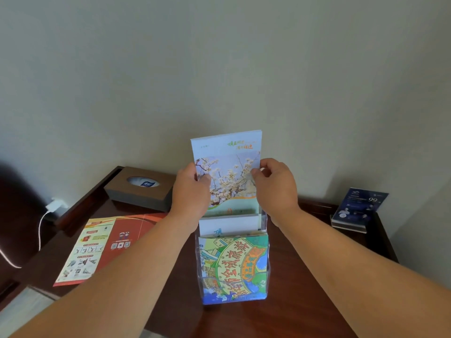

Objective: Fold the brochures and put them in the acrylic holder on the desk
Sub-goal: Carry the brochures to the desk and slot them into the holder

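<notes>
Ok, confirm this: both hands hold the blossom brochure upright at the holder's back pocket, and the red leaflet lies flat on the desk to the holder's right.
Wrong side. The red leaflet lies flat on the desk to the left of the holder, as the head view shows. The left hand and right hand do hold the blossom brochure upright at the back pocket.

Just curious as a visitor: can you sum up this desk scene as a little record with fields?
Hands: left hand and right hand pinch the blossom brochure by its side edges
Brochure position: upright, lower edge at the rear pocket of the acrylic holder
Front pocket: cartoon map brochure
Unfolded: red leaflet, flat on the desk
Nearby: tissue box, blue card stand
</notes>
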